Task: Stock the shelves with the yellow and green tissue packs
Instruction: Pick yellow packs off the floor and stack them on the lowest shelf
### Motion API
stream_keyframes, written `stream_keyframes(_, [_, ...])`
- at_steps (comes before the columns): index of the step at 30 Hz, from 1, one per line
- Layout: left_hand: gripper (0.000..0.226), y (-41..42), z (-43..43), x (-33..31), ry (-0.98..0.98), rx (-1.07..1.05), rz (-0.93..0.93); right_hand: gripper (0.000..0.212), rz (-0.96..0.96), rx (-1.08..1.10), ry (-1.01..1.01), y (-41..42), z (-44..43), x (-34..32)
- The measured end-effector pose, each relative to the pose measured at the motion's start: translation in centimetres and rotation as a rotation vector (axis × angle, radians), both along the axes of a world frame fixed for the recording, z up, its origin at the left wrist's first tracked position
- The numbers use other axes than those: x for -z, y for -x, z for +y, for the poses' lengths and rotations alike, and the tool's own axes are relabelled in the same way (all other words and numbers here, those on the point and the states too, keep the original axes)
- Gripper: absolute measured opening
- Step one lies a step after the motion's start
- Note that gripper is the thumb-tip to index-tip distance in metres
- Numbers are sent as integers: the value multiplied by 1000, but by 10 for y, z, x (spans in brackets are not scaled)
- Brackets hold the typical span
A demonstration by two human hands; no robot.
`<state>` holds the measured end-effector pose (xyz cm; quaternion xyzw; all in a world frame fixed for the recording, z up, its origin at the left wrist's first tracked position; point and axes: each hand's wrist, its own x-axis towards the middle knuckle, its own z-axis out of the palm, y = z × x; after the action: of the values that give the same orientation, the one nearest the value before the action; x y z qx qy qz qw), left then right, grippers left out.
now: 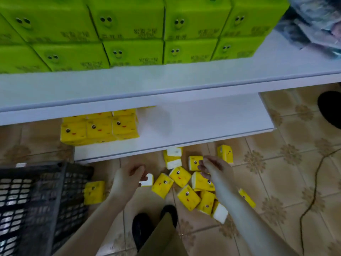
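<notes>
I see loose yellow tissue packs [181, 183] scattered on the tiled floor [276, 182], below both hands.

More yellow packs [99, 128] are stacked at the left end of the lower shelf [203, 126], and green packs [129, 34] fill the upper shelf [166, 80] two layers high. The left hand [127, 180] hovers empty with loosely curled fingers. The right hand [214, 169] hangs over the pile with relaxed, bent fingers, gripping nothing. A black mesh basket [36, 200] stands at left, with one pack [94, 192] beside it.
</notes>
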<state>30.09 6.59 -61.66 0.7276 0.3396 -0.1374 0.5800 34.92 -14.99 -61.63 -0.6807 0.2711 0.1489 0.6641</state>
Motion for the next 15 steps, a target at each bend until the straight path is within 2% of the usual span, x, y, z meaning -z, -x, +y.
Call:
stream_keyframes(5, [14, -2, 7, 53, -21, -7, 99, 16, 35, -48, 16, -10, 8, 56])
stream_keyframes(9, [26, -15, 22, 112, -91, 27, 76, 13, 21, -175, 51, -35, 35, 119])
stream_keyframes(13, [28, -25, 53, 193, -168, 29, 74, 8, -111, -498, 247, -64, 87, 202])
stream_keyframes(15, [24, -24, 73, 233, -184, 42, 70, 17, -193, -746, 333, -72, 122, 242])
